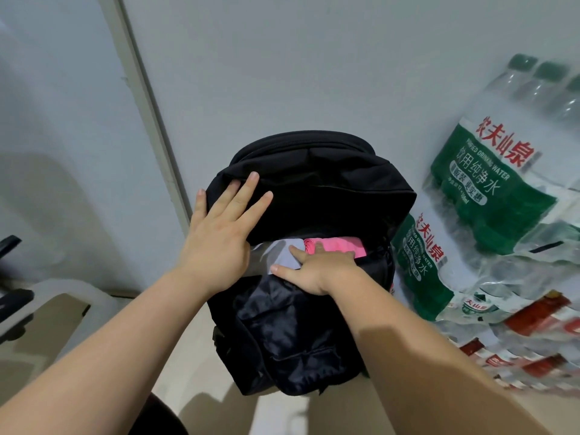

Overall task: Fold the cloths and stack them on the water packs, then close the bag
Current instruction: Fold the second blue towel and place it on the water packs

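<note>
- Left hand [219,243] rests flat on the top flap of the black bag [314,189], fingers straight and spread, holding nothing.
- Right hand [317,271] reaches into the bag's open mouth, thumb and index finger straight. The index finger lies on a pale grey cloth [282,252], and the other fingers lie on a pink cloth [335,244] with their tips partly hidden. It looks like a flat press, not a pinch.
- Both cloths sit inside the bag just under the raised flap, pink to the right of grey and touching it.
- Bag is unzipped, and its shiny dark lining [282,334] folds out toward the near side below the right hand.
- Bag stands upright on the beige floor [194,372], against the white wall [282,58] at the floor's far edge.
- Green-label water packs [489,196] are stacked just beside the bag on its right, the lower one touching the bag's side.
- Red-label bottle packs [533,321] lie below them toward the floor's right edge, blurred.
- No cloth is visible on the water packs.
</note>
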